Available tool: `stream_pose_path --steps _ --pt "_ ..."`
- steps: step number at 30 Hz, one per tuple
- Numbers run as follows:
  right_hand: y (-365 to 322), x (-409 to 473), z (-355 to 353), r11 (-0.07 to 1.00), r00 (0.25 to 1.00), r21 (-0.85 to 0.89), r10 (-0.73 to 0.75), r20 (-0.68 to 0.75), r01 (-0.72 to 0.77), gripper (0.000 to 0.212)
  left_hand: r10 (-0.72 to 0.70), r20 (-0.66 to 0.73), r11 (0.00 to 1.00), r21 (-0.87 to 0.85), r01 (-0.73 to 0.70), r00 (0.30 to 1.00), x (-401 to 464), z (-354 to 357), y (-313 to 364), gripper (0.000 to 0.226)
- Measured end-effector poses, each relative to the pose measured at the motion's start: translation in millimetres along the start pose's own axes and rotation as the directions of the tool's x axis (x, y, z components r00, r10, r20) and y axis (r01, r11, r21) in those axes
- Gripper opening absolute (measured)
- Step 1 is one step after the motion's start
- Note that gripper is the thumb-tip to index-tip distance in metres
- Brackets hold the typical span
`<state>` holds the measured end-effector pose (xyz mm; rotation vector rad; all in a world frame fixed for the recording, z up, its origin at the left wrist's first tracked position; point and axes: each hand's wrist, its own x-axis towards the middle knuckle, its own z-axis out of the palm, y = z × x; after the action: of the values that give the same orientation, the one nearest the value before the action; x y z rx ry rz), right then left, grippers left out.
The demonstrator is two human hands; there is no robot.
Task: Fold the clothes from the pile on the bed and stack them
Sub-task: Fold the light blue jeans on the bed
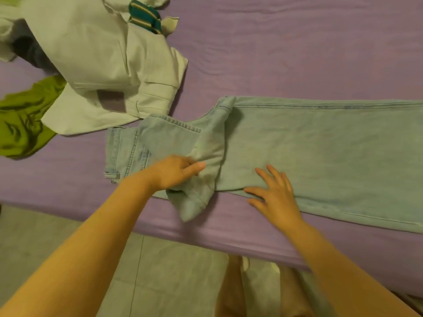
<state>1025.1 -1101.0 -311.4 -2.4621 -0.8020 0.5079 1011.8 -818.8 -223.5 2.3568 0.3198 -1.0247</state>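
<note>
Jeans (pixel 320 143) along bed's (pixel 297 53) near edge: heavy, stiff denim; left hand (pixel 174 171) pinches crotch flap, right hand (pixel 273 194) presses flat, fingers spread; grip next at seams.

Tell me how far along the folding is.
Early on. Done: no folded stack shows. In hand: the jeans lie flat on the bed; the left hand grips bunched denim near the crotch while the right hand presses the legs flat. Left: the pale garment, green one and striped one lie unfolded in the pile.
</note>
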Motion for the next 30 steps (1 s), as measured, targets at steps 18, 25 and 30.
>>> stream_pose_path --steps 18,25,30 --pt "-8.7 -3.1 -9.5 0.996 0.996 0.084 0.004 0.093 -0.012 0.002 0.55 -0.509 0.793 0.567 -0.223 0.663 -11.3 99.6 0.2 0.035" --pt "-9.5 -21.9 -8.9 0.995 0.993 0.102 -0.002 0.117 -0.01 0.002 0.363 -0.37 0.747 0.665 -0.029 0.855 -30.3 67.4 -52.4 0.053" --pt "-28.1 -7.0 7.2 0.999 0.981 0.006 -0.052 0.189 0.052 0.02 0.088 -0.386 0.894 0.437 0.098 0.918 -17.7 61.6 -52.8 0.045"
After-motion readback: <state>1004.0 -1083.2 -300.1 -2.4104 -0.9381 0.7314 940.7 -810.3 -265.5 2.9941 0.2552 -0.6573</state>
